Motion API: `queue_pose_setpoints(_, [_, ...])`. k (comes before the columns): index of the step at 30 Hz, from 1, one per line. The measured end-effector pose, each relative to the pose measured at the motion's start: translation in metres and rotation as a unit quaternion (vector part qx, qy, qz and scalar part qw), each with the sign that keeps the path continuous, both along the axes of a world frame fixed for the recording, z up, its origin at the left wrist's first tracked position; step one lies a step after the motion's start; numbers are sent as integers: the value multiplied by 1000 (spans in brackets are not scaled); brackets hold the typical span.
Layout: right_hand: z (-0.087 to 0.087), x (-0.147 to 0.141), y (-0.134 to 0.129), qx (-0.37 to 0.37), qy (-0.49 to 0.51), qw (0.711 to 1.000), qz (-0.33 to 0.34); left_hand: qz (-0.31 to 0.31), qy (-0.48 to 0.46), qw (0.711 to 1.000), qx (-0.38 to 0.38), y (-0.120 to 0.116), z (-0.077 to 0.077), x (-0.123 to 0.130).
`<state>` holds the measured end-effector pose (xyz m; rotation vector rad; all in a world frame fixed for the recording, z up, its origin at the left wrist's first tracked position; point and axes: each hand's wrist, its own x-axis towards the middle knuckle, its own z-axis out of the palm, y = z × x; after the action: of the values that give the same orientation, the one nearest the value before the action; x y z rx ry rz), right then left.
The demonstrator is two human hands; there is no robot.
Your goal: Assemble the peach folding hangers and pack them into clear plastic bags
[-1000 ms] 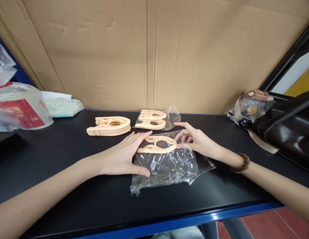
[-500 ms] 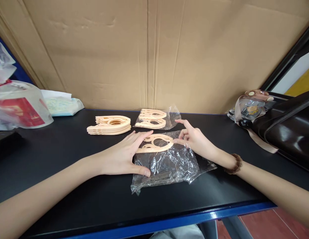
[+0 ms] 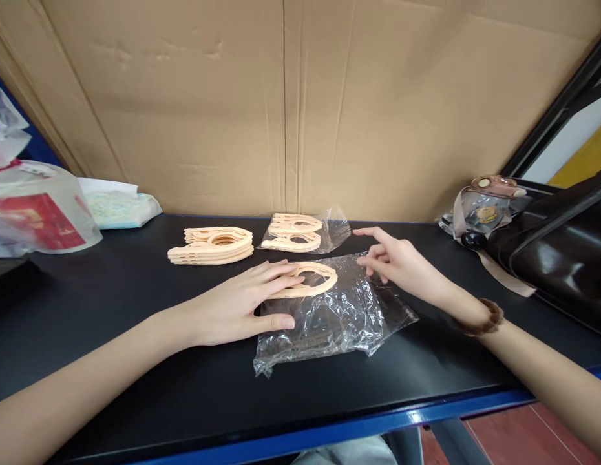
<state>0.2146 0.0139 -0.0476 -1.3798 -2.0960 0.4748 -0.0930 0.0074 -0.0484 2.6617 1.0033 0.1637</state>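
My left hand lies flat with its fingers spread over a peach plastic folding hanger and the left side of a clear plastic bag. Its palm hides the hanger's left end. Just off the bag's upper right, my right hand hovers with the index finger stretched out and the others loosely bent, holding nothing. A stack of folded hangers lies behind my left hand. More peach hangers lie in another clear bag toward the back.
A cardboard wall rises behind the black tabletop. On the left are a translucent bag with red printing and a soft pack. At right stand a clear bottle with a strap and a dark glossy bag.
My right hand has drawn away rightward from the hanger and the bag. The fingers of my left hand have come down further over the hanger.
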Motion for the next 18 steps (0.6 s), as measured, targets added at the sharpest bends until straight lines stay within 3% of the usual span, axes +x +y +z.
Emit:
queue_pose_setpoints(4, [12, 7, -1, 156, -87, 975, -132, -7, -21, 1000, 2, 0, -2, 1])
queue_pose_setpoints(7, [22, -3, -2, 189, -113, 966, -132, -8, -26, 1000, 9, 0, -2, 1])
queue_pose_setpoints(12, [42, -56, 7, 220, -193, 955, 37, 6, -35, 999, 33, 0, -8, 1])
queue_pose_setpoints(18, [53, -144, 57, 224, -203, 921, 247, 38, -32, 998, 44, 4, -16, -2])
